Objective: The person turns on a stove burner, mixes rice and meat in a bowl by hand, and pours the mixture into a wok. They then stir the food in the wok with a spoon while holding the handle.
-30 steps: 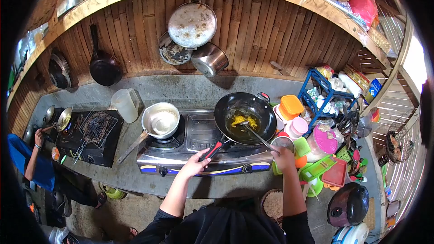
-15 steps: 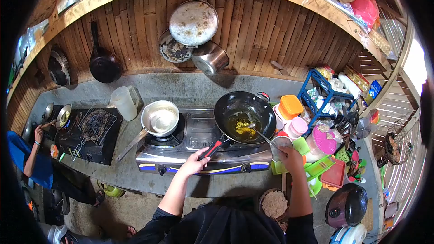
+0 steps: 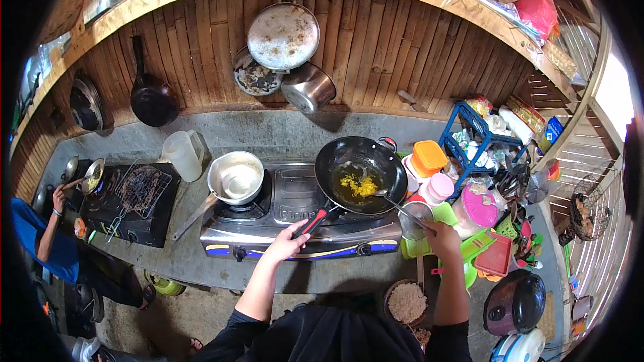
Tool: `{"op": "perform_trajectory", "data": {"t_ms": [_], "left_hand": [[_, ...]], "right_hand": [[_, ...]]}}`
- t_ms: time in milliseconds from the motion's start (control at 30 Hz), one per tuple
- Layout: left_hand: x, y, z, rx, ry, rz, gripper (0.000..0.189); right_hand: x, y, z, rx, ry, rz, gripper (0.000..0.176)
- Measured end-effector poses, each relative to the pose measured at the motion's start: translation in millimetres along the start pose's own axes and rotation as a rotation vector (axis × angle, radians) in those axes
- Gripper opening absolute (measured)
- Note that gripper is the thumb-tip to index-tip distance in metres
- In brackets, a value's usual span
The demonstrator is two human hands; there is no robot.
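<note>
A black wok (image 3: 345,154) sits on the right burner of the gas stove (image 3: 295,198). My left hand (image 3: 287,243) is closed round its red and black handle. Yellow food (image 3: 359,186) lies in oil in the middle of the wok. My right hand (image 3: 441,238) grips the long handle of a metal spatula (image 3: 402,208), whose head dips into the wok at the right edge of the food. Its exact shape is partly hidden. A dented saucepan (image 3: 235,177) with a wooden handle stands on the left burner.
On the right are plastic containers (image 3: 429,157), a blue rack (image 3: 463,124), a rice cooker (image 3: 515,303) and a bowl of rice (image 3: 407,303). At the left, a co-worker's hand (image 3: 59,198) holds a small pan (image 3: 95,175) beside a grill rack (image 3: 142,190). A plastic jug (image 3: 182,155) stands behind.
The spatula head has moved slightly right and down in the wok, and the yellow food is spread wider. My right hand has shifted a little right. My left hand keeps its grip.
</note>
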State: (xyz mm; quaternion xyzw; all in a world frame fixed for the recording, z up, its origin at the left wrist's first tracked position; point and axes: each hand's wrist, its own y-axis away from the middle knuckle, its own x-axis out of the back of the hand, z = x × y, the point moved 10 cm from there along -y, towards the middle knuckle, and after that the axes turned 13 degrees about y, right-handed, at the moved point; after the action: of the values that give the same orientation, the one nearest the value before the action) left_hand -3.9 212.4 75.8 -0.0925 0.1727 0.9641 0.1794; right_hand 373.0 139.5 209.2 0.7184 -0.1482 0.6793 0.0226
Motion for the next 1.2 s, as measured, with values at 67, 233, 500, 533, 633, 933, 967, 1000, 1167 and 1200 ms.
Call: {"op": "perform_trajectory", "data": {"t_ms": [67, 233, 500, 533, 633, 933, 967, 1000, 1167, 1200], "left_hand": [[1, -1, -2, -0.007, 0.002, -0.001, 0.053], [-1, 0, 0, -0.005, -0.02, 0.003, 0.05], [-2, 3, 2, 0.007, -0.016, 0.015, 0.051], [-1, 1, 2, -0.003, -0.012, 0.008, 0.051], [2, -3, -3, -0.007, -0.021, -0.001, 0.052], [2, -3, -1, -0.013, -0.053, 0.016, 0.051], [3, -3, -1, -0.014, -0.053, 0.016, 0.051], [2, -3, -2, -0.01, -0.035, 0.01, 0.051], [3, -2, -1, -0.01, -0.029, 0.004, 0.052], [3, -2, -2, -0.003, -0.019, 0.001, 0.052]], "right_hand": [[-14, -5, -8, 0.008, -0.031, 0.025, 0.026], [-51, -24, -25, -0.061, -0.143, 0.015, 0.027], [-48, -29, -32, -0.055, -0.17, 0.032, 0.028], [-44, -26, -29, -0.056, -0.169, 0.032, 0.028], [-32, -15, -20, -0.021, -0.109, 0.016, 0.028], [32, 20, 0, 0.0, -0.096, -0.054, 0.028], [35, 20, 3, 0.016, -0.056, -0.046, 0.028], [36, 20, 3, 0.032, -0.016, -0.038, 0.027], [22, 10, 1, 0.002, -0.02, -0.033, 0.026], [14, 7, -1, -0.014, -0.023, -0.044, 0.026]]}}
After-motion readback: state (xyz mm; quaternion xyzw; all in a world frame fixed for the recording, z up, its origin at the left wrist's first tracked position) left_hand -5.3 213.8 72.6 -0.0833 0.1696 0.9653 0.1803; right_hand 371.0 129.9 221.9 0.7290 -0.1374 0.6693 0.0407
